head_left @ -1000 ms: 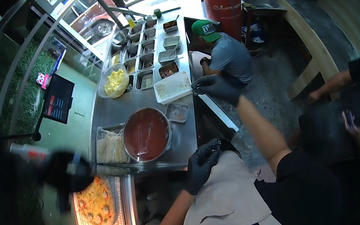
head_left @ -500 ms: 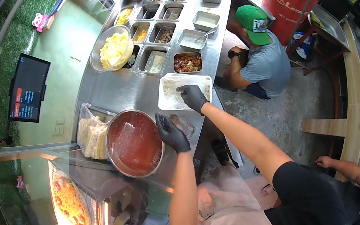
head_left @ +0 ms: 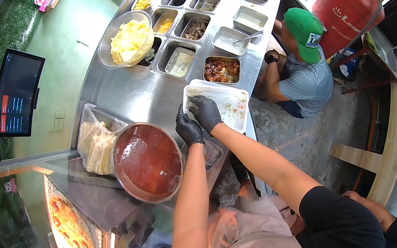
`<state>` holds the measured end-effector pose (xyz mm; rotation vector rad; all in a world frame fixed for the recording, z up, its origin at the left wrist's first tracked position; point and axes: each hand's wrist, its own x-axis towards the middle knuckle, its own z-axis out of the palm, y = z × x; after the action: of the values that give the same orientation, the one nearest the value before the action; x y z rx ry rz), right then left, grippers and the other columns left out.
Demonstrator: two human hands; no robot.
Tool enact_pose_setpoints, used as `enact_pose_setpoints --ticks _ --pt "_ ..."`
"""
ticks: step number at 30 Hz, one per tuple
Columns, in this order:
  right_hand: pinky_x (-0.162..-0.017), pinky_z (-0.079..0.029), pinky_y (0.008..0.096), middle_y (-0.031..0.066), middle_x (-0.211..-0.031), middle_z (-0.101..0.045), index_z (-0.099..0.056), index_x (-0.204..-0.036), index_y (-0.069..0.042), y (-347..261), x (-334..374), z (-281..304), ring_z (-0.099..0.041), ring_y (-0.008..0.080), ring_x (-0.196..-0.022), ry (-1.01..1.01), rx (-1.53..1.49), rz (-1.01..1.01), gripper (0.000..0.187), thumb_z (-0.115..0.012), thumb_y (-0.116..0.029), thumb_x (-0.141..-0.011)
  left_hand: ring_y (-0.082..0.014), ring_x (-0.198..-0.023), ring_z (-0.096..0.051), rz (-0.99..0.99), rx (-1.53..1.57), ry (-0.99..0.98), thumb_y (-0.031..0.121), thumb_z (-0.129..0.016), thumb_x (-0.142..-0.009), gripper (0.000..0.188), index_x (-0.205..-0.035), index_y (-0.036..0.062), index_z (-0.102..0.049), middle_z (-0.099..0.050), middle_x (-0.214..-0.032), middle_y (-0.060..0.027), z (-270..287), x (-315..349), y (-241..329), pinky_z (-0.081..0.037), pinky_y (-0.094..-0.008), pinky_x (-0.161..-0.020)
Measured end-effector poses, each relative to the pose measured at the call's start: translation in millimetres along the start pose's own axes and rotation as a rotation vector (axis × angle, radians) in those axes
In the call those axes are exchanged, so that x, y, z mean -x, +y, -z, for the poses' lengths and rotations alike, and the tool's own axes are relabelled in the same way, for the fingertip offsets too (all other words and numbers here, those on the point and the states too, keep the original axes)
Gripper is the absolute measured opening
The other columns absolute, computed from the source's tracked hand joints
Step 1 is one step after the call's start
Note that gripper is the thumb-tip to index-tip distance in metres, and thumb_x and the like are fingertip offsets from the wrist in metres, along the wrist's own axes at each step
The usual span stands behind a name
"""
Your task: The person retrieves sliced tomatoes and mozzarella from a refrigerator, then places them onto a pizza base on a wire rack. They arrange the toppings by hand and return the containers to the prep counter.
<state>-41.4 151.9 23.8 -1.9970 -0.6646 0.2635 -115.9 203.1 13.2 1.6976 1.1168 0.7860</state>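
Both my hands wear black gloves and are close together at the left edge of a white rectangular tray [head_left: 237, 97], which has whitish and brownish residue inside. My right hand [head_left: 206, 113] reaches over the tray's left side, its fingers curled together; anything in them is hidden. Beside it, just outside the rim, my left hand [head_left: 189, 127] has its fingers extended and holds nothing visible. A large steel bowl [head_left: 148, 163] of red-brown sauce stands left of my left hand. Under my wrists, a clear plastic container [head_left: 212, 154] is partly covered.
Steel pans of toppings [head_left: 221, 69] fill the far counter, with a bowl of shredded yellow food [head_left: 132, 41] at their left. A plastic bag of pale pieces [head_left: 97, 146] lies beside the sauce bowl. A person in a green cap [head_left: 305, 35] crouches at right, near a red gas cylinder [head_left: 345, 10].
My left hand has moved from beside the sauce bowl to the tray's edge, next to my right hand. My right hand has drawn back toward the tray's left side. The view has shifted.
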Motion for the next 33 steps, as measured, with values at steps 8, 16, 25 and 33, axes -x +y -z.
enact_pose_setpoints --ticks 8,16,25,33 --pt "-0.085 -0.057 0.0450 0.0257 -0.102 -0.073 -0.078 -0.107 -0.002 3 -17 -12 -0.071 0.0437 -0.092 -0.096 -0.008 -0.107 0.029 -0.075 -0.014 -0.081 -0.0303 -0.115 -0.068 -0.107 -0.205 0.029 -0.008 -0.047 -0.096 0.044 -0.137 -0.0027 -0.061 -0.070 -0.126 -0.0201 0 -4 -8 -0.053 -0.0381 -0.101" --pt "-0.086 -0.058 0.0317 0.0132 -0.113 -0.075 -0.068 -0.125 0.009 5 -12 40 -0.073 0.0200 -0.095 -0.158 -0.822 -0.521 0.038 -0.076 -0.004 -0.090 -0.0397 -0.124 -0.062 -0.177 -0.241 0.170 0.013 -0.057 -0.105 0.035 -0.137 -0.0029 -0.058 -0.064 -0.133 -0.0246 6 -6 10 -0.047 -0.0443 -0.108" --pt "-0.095 -0.057 0.0345 0.0126 -0.118 -0.072 -0.065 -0.126 0.001 -69 83 149 -0.070 0.0216 -0.110 -0.420 -1.658 -0.528 0.029 -0.059 -0.015 -0.103 -0.0162 -0.119 -0.063 0.080 0.555 -0.177 0.007 -0.064 -0.103 0.040 -0.142 0.0001 -0.060 -0.068 -0.132 -0.0111 91 125 147 -0.052 -0.0314 -0.101" --pt "-0.094 -0.057 0.0355 0.0128 -0.115 -0.070 -0.062 -0.123 0.003 -172 255 208 -0.070 0.0216 -0.104 -0.621 -1.453 -0.528 0.025 -0.063 -0.007 -0.099 -0.0257 -0.114 -0.069 -0.359 0.163 -0.360 0.005 -0.077 -0.091 0.046 -0.135 0.0008 -0.066 -0.069 -0.129 -0.0156 250 250 199 -0.055 -0.0361 -0.098"
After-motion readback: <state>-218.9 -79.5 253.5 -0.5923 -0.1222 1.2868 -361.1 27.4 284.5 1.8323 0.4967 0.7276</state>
